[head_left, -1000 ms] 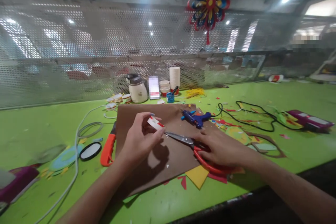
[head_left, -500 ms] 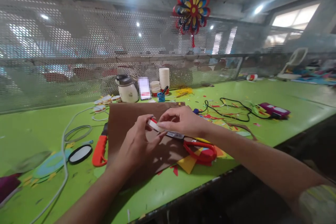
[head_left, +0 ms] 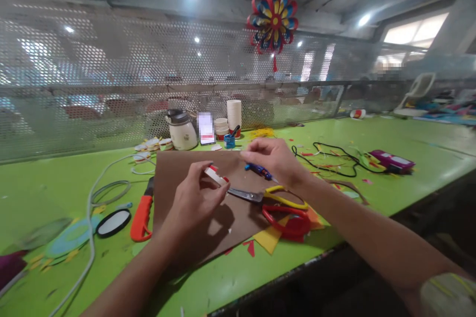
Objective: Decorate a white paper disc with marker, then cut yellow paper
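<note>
My left hand [head_left: 199, 195] grips a short white-and-red paper ring [head_left: 215, 176], which looks like a slice of a paper cup, between thumb and fingers. Up and to the right, my right hand [head_left: 269, 156] is closed with fingertips together; what they hold, if anything, I cannot make out. Just under it is a slim blue tool [head_left: 259, 171] with a pale tip. Scissors [head_left: 247, 195] with one yellow and one red handle lie between the hands, blades toward the left. Brown board [head_left: 174, 168] lies beneath both hands.
An orange-handled cutter [head_left: 141, 218] and a round black-rimmed disc [head_left: 113, 223] lie left, beside a white cable [head_left: 91, 203]. Behind stand a jug [head_left: 183, 131], a phone [head_left: 206, 129], stacked paper cups [head_left: 234, 116] and a blue jar [head_left: 229, 141]. A purple box [head_left: 392, 159] with black cord lies right.
My right hand has come away from the paper ring, up and to the right. The scissors and the blue tool now show more fully. My left hand keeps the ring.
</note>
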Demonstrator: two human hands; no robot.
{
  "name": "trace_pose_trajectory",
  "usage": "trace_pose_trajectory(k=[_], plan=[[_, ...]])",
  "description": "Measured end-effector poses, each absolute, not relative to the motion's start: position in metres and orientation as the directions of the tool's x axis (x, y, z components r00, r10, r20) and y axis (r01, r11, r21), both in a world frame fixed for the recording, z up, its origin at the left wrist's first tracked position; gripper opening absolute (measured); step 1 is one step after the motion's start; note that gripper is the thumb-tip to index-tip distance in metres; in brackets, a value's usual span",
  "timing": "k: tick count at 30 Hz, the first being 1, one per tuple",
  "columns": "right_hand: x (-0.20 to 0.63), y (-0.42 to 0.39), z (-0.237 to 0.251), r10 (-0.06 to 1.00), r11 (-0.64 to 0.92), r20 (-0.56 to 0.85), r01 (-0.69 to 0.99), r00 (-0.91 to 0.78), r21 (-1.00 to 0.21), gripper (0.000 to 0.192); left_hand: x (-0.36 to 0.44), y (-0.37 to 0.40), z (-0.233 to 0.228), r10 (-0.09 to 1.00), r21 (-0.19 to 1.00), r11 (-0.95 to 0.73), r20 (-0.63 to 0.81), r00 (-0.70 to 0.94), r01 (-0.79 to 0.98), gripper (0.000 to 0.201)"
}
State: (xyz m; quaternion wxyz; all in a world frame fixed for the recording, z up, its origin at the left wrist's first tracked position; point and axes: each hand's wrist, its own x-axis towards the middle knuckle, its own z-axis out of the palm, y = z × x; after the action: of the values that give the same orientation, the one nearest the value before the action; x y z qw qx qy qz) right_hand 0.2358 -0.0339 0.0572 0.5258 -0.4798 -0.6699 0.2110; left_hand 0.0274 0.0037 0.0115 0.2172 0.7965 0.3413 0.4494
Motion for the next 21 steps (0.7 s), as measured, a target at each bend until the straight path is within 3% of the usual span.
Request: trace_pose_trajectory(k=[2, 3, 6, 8, 11, 16, 21], plan=[[0.252, -0.025, 0.051, 0.859, 0.388, 0.511, 0.697, -0.037, -0.603, 0.028, 0.027, 0.007, 0.013, 0.792, 0.765, -0.595, 0.506, 0.342, 0.246, 0.05], [0.258, -0.022, 0.046, 0.869, 0.372, 0.49, 0.749, -0.073, -0.548, 0.031, 0.027, 0.007, 0.014, 0.815, 0.806, -0.553, 0.47, 0.338, 0.212, 0.05], [0.269, -0.018, 0.032, 0.888, 0.37, 0.431, 0.808, -0.162, -0.458, 0.028, 0.025, 0.003, 0.021, 0.874, 0.904, -0.406, 0.342, 0.345, 0.132, 0.047], [0.271, -0.022, 0.027, 0.885, 0.403, 0.403, 0.818, -0.233, -0.412, 0.009, 0.023, 0.001, 0.026, 0.891, 0.941, -0.331, 0.287, 0.351, 0.069, 0.045], [0.271, -0.032, 0.029, 0.893, 0.4, 0.358, 0.848, -0.274, -0.349, 0.036, 0.022, 0.001, 0.031, 0.899, 0.936, -0.349, 0.322, 0.298, 0.043, 0.042], [0.271, -0.039, 0.029, 0.919, 0.393, 0.176, 0.866, -0.353, -0.31, 0.036, 0.023, 0.004, 0.028, 0.877, 0.859, -0.477, 0.453, 0.159, 0.185, 0.031], [0.259, -0.043, 0.023, 0.877, 0.455, 0.34, 0.81, -0.338, -0.369, 0.031, 0.024, 0.006, 0.017, 0.866, 0.814, -0.5, 0.482, 0.138, 0.295, 0.024]])
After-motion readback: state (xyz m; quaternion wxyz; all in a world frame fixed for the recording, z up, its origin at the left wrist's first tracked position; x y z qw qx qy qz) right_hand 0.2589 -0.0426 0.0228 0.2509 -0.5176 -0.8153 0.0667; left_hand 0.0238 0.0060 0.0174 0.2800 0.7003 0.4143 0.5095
